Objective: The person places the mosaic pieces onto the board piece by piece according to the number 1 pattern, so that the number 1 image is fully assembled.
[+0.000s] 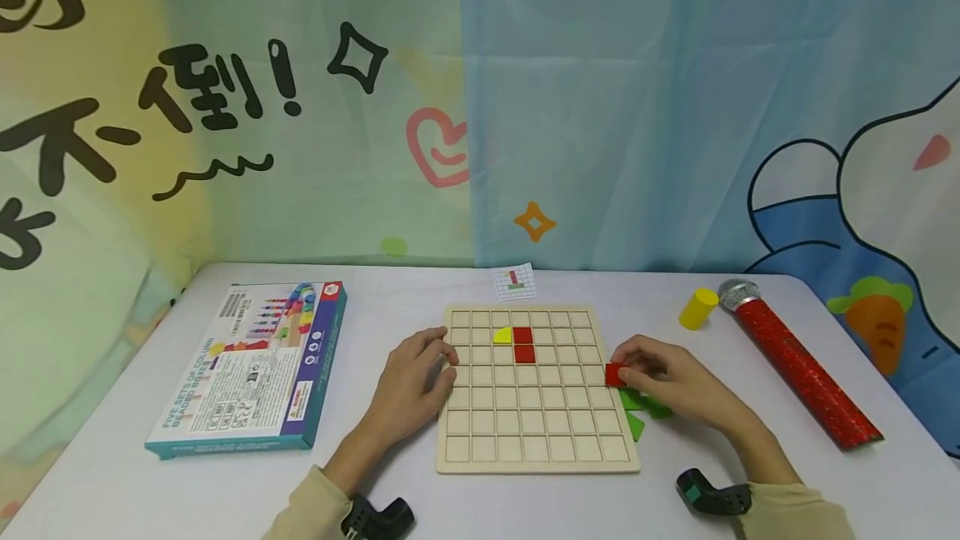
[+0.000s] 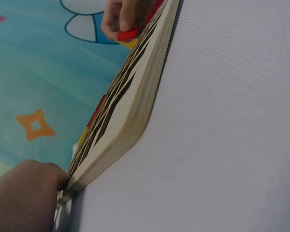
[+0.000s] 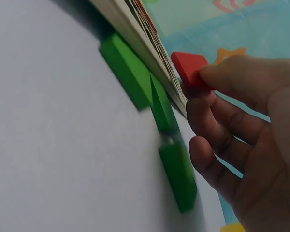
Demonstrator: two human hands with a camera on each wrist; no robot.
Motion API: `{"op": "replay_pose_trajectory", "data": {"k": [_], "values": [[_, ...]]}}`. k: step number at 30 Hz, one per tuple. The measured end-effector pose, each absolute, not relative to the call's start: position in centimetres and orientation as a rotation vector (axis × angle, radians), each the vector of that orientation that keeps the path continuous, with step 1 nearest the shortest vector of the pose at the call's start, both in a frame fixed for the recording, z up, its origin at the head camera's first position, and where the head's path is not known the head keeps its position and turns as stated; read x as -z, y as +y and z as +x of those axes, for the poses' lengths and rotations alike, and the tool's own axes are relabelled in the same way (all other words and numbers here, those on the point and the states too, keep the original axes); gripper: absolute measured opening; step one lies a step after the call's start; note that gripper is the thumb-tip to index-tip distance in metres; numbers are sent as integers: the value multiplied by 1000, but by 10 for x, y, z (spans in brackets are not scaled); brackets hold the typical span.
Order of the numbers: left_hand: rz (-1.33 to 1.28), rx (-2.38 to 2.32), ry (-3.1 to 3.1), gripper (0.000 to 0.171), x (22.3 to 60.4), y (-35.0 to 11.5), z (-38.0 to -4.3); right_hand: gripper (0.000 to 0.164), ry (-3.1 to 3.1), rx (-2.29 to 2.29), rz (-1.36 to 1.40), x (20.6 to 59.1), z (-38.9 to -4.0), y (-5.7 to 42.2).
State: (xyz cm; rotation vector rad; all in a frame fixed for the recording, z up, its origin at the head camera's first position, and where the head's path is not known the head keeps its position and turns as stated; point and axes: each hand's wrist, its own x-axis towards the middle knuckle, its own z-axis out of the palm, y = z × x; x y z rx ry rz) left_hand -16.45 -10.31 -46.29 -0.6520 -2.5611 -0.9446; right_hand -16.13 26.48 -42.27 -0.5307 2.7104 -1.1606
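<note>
A wooden grid board (image 1: 538, 469) lies flat on the table, its raised strips forming square cells. In its upper rows sit two red square tiles (image 1: 523, 353), one above the other, and a yellow quarter-round tile (image 1: 502, 336) left of the upper one. My left hand (image 1: 408, 382) rests at the board's left edge, fingertips touching it. At the right edge my right hand (image 1: 671, 377) pinches a red square tile (image 3: 188, 67) between thumb and forefinger, held just above the board's rim. Below that hand, several green tiles (image 3: 128, 72) lie beside the board, partly hidden in the head view.
A small pattern card (image 1: 514, 282) lies behind the board. To the left is a flat game box (image 1: 247, 365). A yellow cylinder (image 1: 698, 309) and a red glittery microphone (image 1: 802, 365) are at the right. A printed cloth (image 1: 600, 107) hangs behind the table.
</note>
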Motion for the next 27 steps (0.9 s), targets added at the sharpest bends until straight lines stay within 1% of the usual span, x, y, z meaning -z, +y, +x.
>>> {"op": "replay_pose_trajectory", "data": {"k": [7, 21, 27], "values": [[-634, 948, -2598, 7, 463, -103, -164, 17, 2726, 1169, -553, 420, -158, 252], [-637, 938, -2609, 7, 462, -103, -164, 15, 2785, 1153, -503, 419, -157, 230], [-636, 938, -2588, 7, 462, -103, -164, 15, 2787, 1150, -536, 421, -158, 220]]}}
